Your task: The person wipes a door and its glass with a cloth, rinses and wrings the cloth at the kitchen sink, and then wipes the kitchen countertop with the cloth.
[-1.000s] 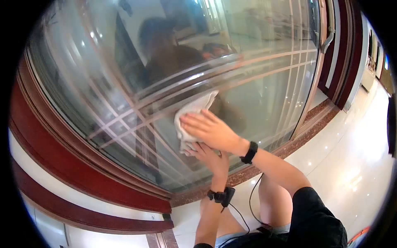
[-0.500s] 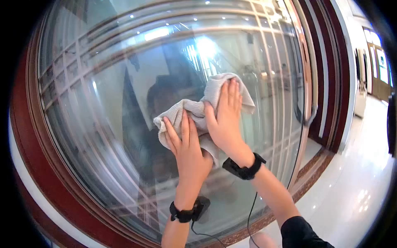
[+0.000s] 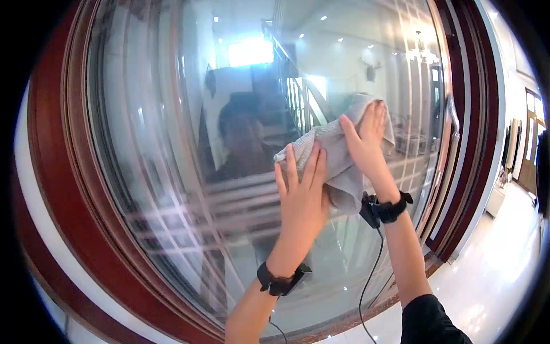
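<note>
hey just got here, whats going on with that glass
A person is pressing a grey ribbed cloth against a large glass door using both bare hands. The left grip lies on the cloth's left part, fingers spread and pointing up. The right grip is higher, flat on the cloth's right part, on the side toward the door handle but apart from it. The cloth is bunched and creased between them, with a loose fold hanging below.

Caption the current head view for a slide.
Left hand and right hand press a grey cloth against a reflective glass panel.
</note>
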A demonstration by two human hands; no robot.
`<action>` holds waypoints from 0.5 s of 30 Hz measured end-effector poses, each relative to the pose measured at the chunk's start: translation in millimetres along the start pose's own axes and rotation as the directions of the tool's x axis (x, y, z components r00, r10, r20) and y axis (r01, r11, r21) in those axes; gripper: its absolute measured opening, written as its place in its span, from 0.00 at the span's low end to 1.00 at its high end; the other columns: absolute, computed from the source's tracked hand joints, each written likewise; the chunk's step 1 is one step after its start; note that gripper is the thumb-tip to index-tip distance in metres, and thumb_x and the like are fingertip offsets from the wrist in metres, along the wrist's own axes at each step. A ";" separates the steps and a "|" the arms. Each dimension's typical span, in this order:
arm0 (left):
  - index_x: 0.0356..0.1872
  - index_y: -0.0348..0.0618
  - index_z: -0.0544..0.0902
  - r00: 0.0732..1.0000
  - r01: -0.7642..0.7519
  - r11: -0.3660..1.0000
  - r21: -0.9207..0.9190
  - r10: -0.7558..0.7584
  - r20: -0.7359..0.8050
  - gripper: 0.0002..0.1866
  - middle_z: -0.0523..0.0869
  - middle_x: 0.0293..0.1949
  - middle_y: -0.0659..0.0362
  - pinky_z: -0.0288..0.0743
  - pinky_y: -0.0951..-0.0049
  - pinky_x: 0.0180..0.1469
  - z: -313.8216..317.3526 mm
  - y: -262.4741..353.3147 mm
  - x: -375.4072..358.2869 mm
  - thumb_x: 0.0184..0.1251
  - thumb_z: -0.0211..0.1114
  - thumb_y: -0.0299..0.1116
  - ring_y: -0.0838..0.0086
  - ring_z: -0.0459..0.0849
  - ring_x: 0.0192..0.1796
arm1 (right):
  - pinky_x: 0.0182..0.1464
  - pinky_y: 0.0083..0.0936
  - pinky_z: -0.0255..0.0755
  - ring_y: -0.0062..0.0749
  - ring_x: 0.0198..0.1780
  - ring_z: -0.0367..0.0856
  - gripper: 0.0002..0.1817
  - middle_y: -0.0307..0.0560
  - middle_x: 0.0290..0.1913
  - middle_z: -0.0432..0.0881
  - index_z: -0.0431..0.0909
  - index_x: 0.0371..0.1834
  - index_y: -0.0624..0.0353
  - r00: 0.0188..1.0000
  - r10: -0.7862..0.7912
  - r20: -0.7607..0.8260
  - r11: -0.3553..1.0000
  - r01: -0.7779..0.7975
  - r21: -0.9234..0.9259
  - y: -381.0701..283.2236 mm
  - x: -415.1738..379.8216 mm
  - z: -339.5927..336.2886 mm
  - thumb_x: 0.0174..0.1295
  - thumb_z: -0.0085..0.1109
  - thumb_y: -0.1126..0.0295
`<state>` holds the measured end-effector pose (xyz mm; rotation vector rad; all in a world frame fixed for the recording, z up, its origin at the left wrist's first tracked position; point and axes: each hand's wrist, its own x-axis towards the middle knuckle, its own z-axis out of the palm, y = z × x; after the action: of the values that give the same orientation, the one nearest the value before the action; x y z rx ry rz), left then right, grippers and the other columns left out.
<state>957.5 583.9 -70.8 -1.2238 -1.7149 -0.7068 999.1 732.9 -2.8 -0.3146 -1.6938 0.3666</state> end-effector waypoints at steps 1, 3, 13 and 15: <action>0.64 0.43 0.60 1.000 -0.001 1.000 0.016 0.001 0.010 0.36 0.55 0.67 0.61 0.36 0.46 0.66 -17.8 -3.2 28.2 0.49 0.59 0.27 0.50 0.43 0.70 | 0.67 0.46 0.29 0.59 0.70 0.28 0.47 0.72 0.68 0.33 0.38 0.65 0.74 1.000 0.017 0.026 1.000 -0.017 -0.009 -18.5 31.4 -6.3 0.57 0.50 0.50; 0.64 0.43 0.60 1.000 -0.020 0.997 0.078 0.022 -0.017 0.36 0.55 0.67 0.60 0.39 0.46 0.66 -43.7 -14.1 79.1 0.48 0.60 0.27 0.50 0.44 0.70 | 0.67 0.49 0.31 0.61 0.70 0.30 0.47 0.73 0.67 0.35 0.40 0.65 0.76 1.000 0.020 0.008 0.998 -0.019 -0.054 -48.2 89.5 -7.5 0.56 0.50 0.50; 0.60 0.38 0.63 0.997 -0.072 0.980 0.188 0.078 -0.024 0.34 0.58 0.64 0.52 0.42 0.47 0.67 -73.1 -30.0 109.0 0.47 0.62 0.29 0.47 0.47 0.68 | 0.65 0.53 0.42 0.57 0.69 0.43 0.37 0.65 0.67 0.47 0.52 0.62 0.72 0.915 -0.377 -0.144 0.889 0.314 -0.333 -131.9 123.7 29.8 0.54 0.53 0.60; 0.59 0.36 0.64 0.998 -0.058 0.976 0.210 0.058 0.008 0.34 0.60 0.62 0.49 0.42 0.46 0.67 -60.5 -29.7 80.8 0.46 0.63 0.30 0.45 0.48 0.67 | 0.64 0.51 0.45 0.54 0.69 0.45 0.36 0.62 0.67 0.49 0.53 0.62 0.70 0.879 -0.475 -0.032 0.827 0.434 -0.357 -134.2 96.0 24.6 0.54 0.53 0.61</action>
<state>940.1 557.8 29.6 -1.1213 -1.7008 -0.4759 960.2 648.4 135.7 -0.1664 -1.6478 -0.3038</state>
